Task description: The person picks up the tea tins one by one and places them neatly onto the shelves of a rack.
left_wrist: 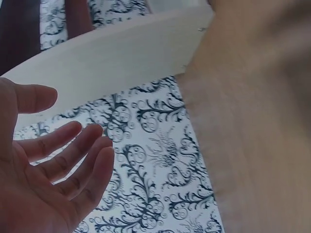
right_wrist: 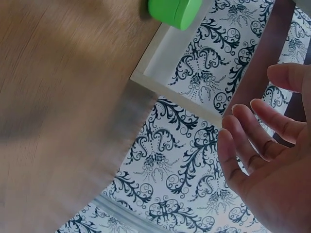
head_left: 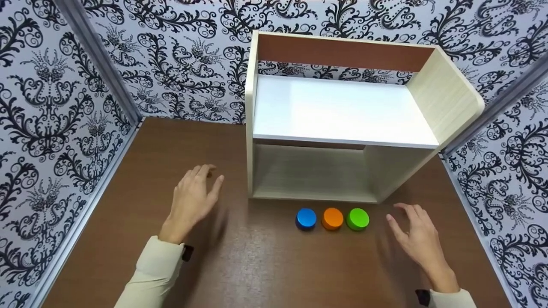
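Three small round pieces stand in a row on the brown table: a blue one (head_left: 306, 219), an orange one (head_left: 332, 218) and a green one (head_left: 358, 219). They sit just in front of a small shelf unit (head_left: 346, 112) with a white upper board. My left hand (head_left: 193, 197) hovers left of the unit, fingers relaxed and holding nothing. To the right of the green piece is my right hand (head_left: 417, 235), its thumb and fingers apart, also holding nothing. In the right wrist view the green piece (right_wrist: 176, 10) shows at the top edge, beyond the fingers.
The shelf unit has upright side panels (head_left: 447, 96) and an open lower compartment (head_left: 312, 171). Walls with a black-and-white scroll pattern (head_left: 180, 55) enclose the brown table (head_left: 257, 265) at the back and both sides. Metal strips (head_left: 92, 201) run along the table's sides.
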Motion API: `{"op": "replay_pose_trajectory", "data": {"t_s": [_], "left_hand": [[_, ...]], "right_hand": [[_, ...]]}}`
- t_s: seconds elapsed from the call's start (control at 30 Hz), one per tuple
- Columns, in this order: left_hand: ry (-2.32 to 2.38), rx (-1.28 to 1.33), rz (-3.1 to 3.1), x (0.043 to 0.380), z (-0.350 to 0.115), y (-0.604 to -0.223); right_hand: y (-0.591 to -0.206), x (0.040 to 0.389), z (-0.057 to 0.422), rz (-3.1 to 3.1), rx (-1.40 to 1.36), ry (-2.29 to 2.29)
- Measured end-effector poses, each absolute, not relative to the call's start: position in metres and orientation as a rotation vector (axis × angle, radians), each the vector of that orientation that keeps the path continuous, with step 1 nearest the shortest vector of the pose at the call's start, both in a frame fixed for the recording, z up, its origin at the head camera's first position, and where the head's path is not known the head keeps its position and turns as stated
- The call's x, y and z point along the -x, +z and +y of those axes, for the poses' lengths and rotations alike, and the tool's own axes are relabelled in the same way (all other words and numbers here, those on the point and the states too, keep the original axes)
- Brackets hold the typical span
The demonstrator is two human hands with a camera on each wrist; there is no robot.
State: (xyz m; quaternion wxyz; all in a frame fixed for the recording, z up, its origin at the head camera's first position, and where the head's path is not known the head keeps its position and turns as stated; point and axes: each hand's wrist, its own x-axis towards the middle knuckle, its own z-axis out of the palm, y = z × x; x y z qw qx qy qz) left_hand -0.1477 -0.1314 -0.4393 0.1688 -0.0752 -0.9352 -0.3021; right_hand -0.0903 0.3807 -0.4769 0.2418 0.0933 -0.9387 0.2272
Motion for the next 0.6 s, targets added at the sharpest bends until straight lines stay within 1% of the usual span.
{"op": "replay_pose_trajectory", "data": {"t_s": [0.6], "left_hand": [[-1.241, 0.328, -2.381, 0.149, -0.115, -0.391]], "right_hand": [[-0.472, 0.091, 0.365, -2.544, -0.254, 0.743]]}}
